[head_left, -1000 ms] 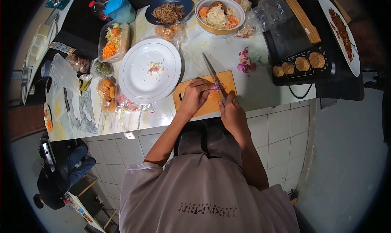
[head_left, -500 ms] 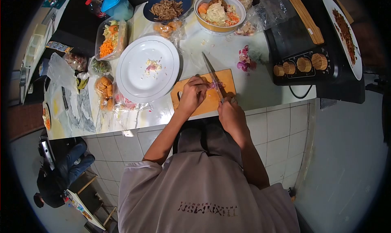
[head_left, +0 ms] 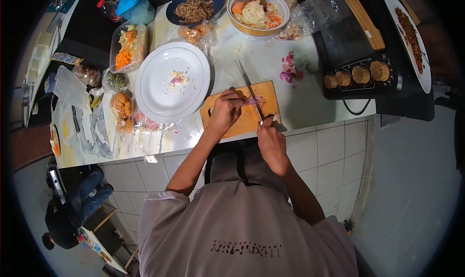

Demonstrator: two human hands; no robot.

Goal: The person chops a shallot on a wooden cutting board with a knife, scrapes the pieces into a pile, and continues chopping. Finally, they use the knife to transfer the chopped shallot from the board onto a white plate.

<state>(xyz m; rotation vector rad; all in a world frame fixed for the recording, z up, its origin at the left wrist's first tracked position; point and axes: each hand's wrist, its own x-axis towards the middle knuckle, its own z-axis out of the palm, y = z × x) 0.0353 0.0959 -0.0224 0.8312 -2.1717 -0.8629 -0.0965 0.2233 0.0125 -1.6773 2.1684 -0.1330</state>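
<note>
My right hand (head_left: pixel 271 142) is wrapped round the handle of a long knife (head_left: pixel 249 85), whose blade slants up and left over the wooden cutting board (head_left: pixel 237 126). Chopped reddish onion (head_left: pixel 258 101) lies on the board beside the blade. My left hand (head_left: pixel 225 111) rests at the board's left part, its fingers closed on onion against the left of the blade. Just left of the board, a white plate (head_left: pixel 160 93) carries a small heap of chopped pale and pink pieces (head_left: pixel 178 78). Purple-red onions (head_left: pixel 289 69) lie on the counter beyond the board's right side.
Behind are a bowl of mixed food (head_left: pixel 237 27), a blue plate of shredded meat (head_left: pixel 175 16) and a tub of vegetables (head_left: pixel 140 49). A black stove (head_left: pixel 348 59) with wooden knobs stands right. A seated person (head_left: pixel 68 216) is at lower left.
The knife handle and my right hand have shifted slightly left, and the blade stands a little more upright. The whole counter appears slightly farther left in view. My left hand keeps its grip.
</note>
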